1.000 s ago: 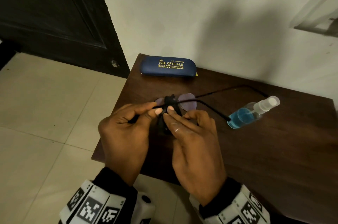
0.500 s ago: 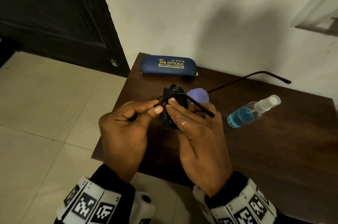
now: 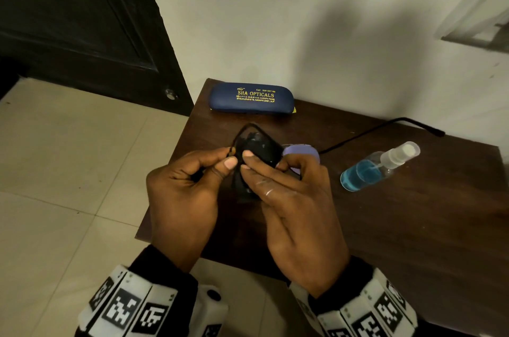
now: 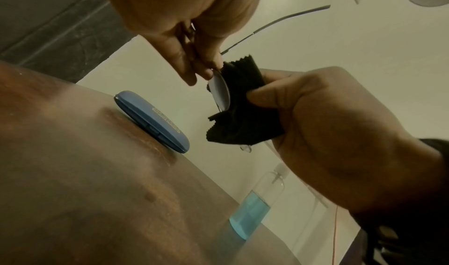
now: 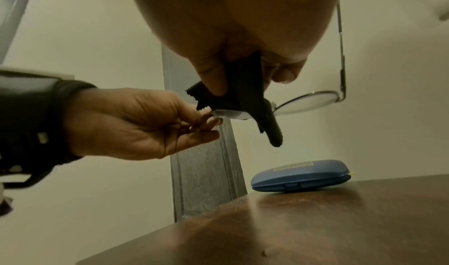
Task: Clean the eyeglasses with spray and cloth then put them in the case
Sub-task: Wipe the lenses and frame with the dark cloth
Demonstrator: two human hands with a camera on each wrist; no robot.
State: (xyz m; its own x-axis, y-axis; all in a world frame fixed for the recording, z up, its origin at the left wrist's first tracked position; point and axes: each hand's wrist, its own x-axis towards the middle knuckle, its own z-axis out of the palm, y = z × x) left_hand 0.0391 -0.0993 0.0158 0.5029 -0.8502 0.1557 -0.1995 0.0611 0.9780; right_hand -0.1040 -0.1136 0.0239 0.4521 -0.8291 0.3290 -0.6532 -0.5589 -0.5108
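Both hands hold the eyeglasses (image 3: 301,152) above the table's left part. My left hand (image 3: 230,159) pinches the frame at the edge of one lens (image 4: 219,91), thumb against forefinger. My right hand (image 3: 257,161) grips a black cloth (image 3: 257,148) wrapped over that lens. The other lens (image 5: 308,102) shows bare, purple in the head view. One temple arm (image 3: 385,127) sticks out to the right, towards the wall. The closed blue case (image 3: 250,98) lies at the table's far left. The spray bottle (image 3: 377,166) with blue liquid lies on its side at the right.
The dark wooden table (image 3: 399,226) stands against a pale wall. Its left edge and front edge run just under my hands, with tiled floor (image 3: 68,171) below. A dark door (image 3: 82,19) is at the far left.
The glasses have turned in my hands: the far temple arm swung up and right, away from the bottle. The cloth has shifted over the left lens. Case and bottle have not moved.
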